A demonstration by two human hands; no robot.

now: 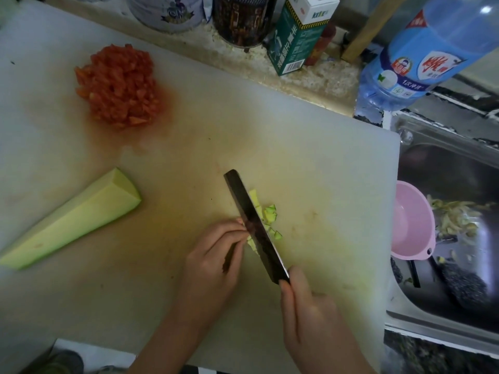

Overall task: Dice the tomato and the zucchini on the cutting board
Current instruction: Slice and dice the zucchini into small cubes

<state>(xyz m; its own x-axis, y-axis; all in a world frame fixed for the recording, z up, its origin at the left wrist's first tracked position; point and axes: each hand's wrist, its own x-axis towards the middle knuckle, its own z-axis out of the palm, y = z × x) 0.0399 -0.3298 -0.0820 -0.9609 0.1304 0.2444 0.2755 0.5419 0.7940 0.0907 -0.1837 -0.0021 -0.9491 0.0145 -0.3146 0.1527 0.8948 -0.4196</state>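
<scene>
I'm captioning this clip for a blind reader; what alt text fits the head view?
A person's right hand holds a knife cutting zucchini pieces on a white cutting board, while the left hand holds them steady. A pile of diced tomato and a large uncut zucchini wedge lie farther left.

Head view | steep downward look from near edge | close over cutting board (297, 147) | sink (445, 168) at right
</scene>
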